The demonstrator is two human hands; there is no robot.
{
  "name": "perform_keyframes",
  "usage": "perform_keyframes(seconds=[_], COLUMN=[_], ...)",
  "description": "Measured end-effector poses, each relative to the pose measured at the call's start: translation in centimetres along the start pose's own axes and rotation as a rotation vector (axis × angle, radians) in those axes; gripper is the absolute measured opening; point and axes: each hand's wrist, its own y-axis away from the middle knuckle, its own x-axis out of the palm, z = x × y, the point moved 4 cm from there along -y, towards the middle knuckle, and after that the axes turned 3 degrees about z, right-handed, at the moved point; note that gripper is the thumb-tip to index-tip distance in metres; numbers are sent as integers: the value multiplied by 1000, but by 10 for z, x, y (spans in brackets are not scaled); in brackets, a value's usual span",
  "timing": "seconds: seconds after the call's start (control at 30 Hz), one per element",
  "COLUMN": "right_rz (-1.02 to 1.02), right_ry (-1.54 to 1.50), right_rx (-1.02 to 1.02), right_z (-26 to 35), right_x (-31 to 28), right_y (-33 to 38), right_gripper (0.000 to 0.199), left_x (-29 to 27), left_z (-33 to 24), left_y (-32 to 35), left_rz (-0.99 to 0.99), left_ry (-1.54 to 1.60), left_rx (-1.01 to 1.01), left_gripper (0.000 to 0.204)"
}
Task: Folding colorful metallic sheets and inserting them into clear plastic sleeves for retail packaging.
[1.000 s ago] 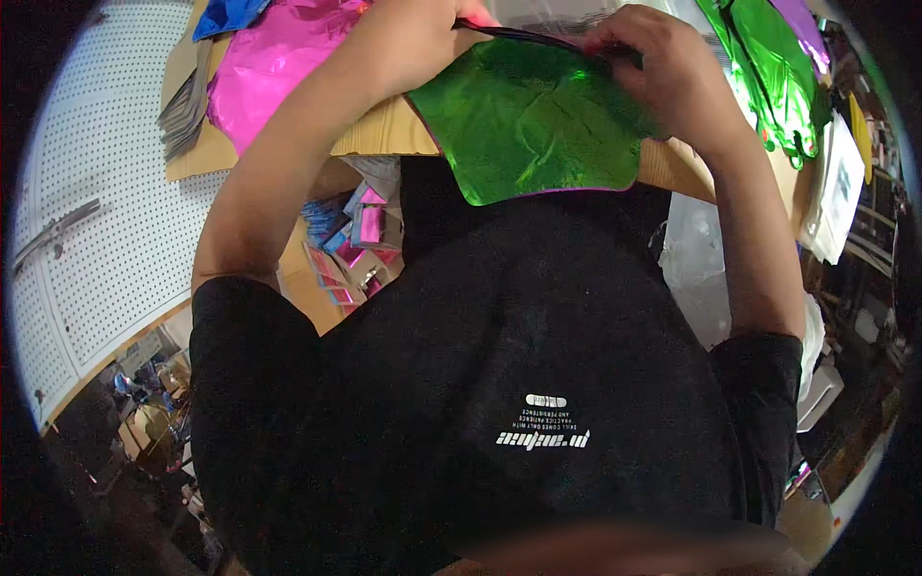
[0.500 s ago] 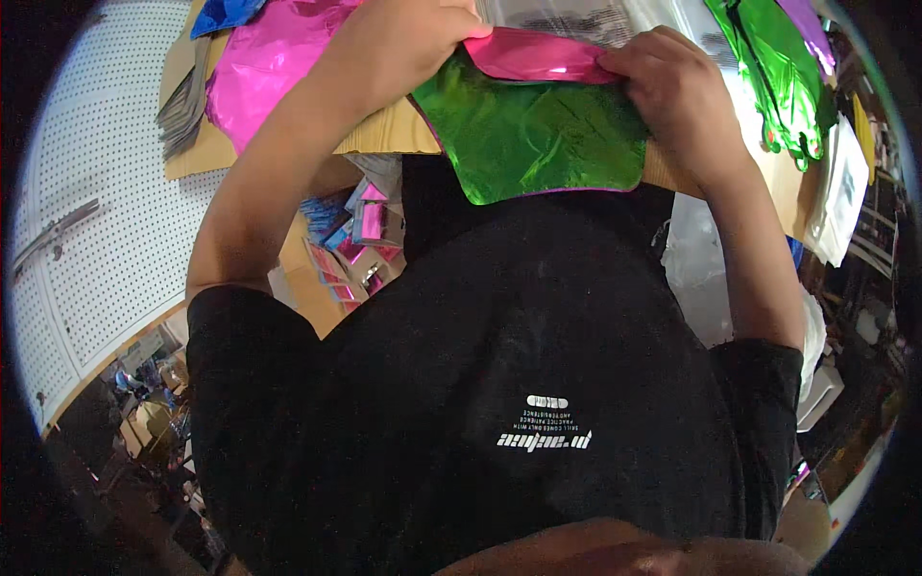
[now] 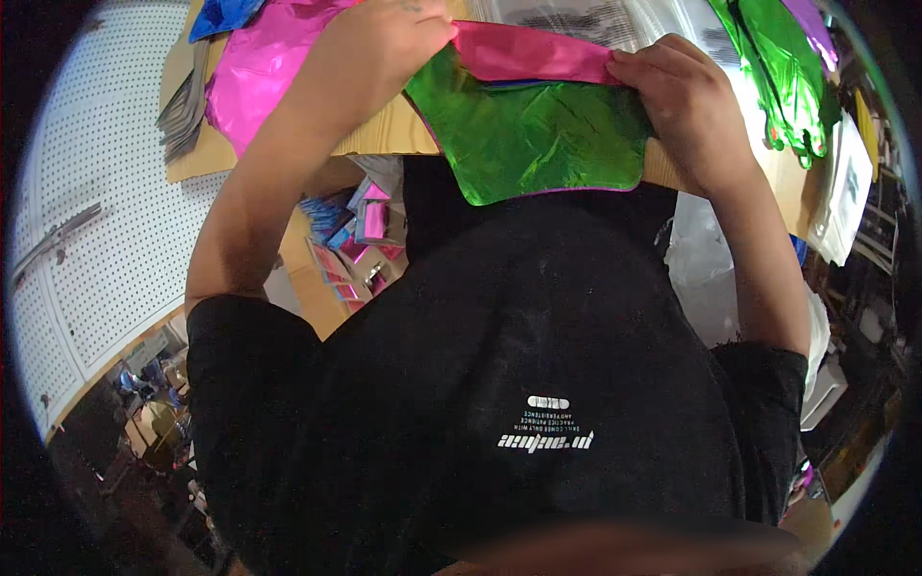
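- Pink foil sheet point(image 3: 533, 53) stretched left-right between both hands, over green foil sheet point(image 3: 543, 134).
- Left hand point(image 3: 389, 38) fingers pinched its left end.
- Right hand point(image 3: 677, 91) fingers pinched right end, equally near.

Wall: white pegboard point(image 3: 106, 192) on the left, curving with the lens, one metal hook on it.
Tabletop: light wood point(image 3: 384, 139), its edge running across the top.
Floor: dim and cluttered at lower left point(image 3: 125, 422).
Light: bright over the tabletop, dark toward the rim.
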Motion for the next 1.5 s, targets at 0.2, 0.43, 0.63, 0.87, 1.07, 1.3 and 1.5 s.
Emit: perform_keyframes(seconds=[0.2, 0.43, 0.63, 0.87, 1.07, 1.3, 1.5], right_rz=[5, 0, 93, -49, 168, 174, 96], right_ry=[7, 47, 19, -161, -67, 120, -268], right_rx=[-18, -42, 74, -29, 82, 93, 71], right_z=[3, -5, -1, 64, 43, 65, 78], right_x=[-1, 4, -4, -12, 20, 33, 18], right_y=[-1, 9, 22, -23, 23, 15, -8], right_gripper=[32, 32, 37, 60, 108, 93, 55], left_x=[20, 36, 37, 40, 34, 27, 21], left_z=[3, -19, -13, -13, -20, -14, -16], left_y=[-4, 0, 5, 4, -2, -6, -12], left_rz=[-808, 5, -13, -39, -36, 25, 123], left_ry=[326, 289, 376, 303, 276, 451, 447], left_rx=[316, -15, -24, -48, -27, -131, -128], left_gripper=[26, 43, 36, 30, 25, 25, 24])
